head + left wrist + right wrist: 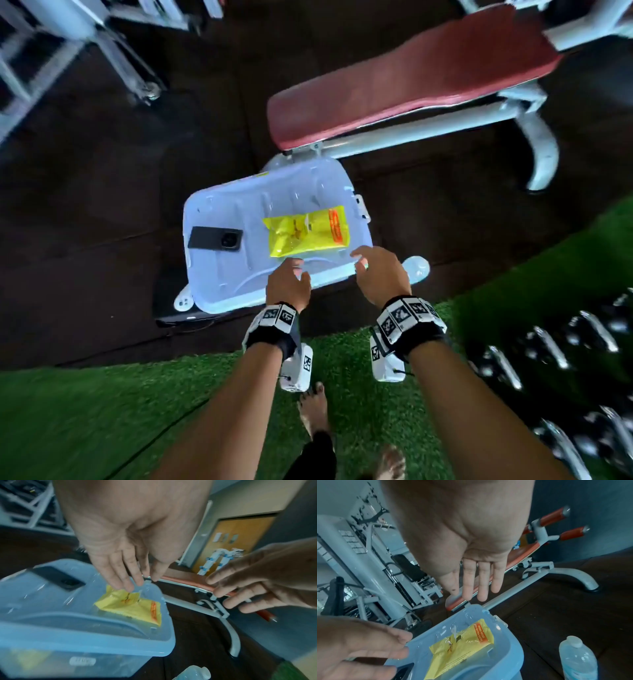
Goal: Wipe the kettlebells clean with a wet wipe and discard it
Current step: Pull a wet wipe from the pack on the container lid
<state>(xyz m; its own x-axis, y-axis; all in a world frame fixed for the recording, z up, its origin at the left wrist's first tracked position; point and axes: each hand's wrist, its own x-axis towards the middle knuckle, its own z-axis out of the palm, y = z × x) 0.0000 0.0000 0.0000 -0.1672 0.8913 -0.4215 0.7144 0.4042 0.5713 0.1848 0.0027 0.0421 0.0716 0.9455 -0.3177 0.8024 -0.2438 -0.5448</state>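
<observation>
The room was a gym with a dark floor (102, 212) at the far side and green fake grass (85, 411) under the person's bare feet. Big white machines (373, 555) stood at the back left, and a yellow-brown door (240, 534) showed in the far wall. A long bench (411, 75) with a red pad and white legs stood on the dark floor. Shiny blurred weights (548, 342) sat on a rack at the right, too blurry to tell what kind they were. Near the end of the bench sat a pale blue plastic box (219, 274) with its lid shut. On the lid lay a yellow wipe pack (308, 233) toward the right and a black phone (215, 238) toward the left, well apart. A clear water bottle (578, 660) stood on the dark floor just beside the box. The left hand (287, 284) was over the near edge of the lid, fingers spread out loose and straight, holding nothing, with its tips just above the pack. The right hand (380, 274) hung over the right near corner of the box, fingers also straight and loose, holding nothing. Both wrists wore black bands with white squares on them.
</observation>
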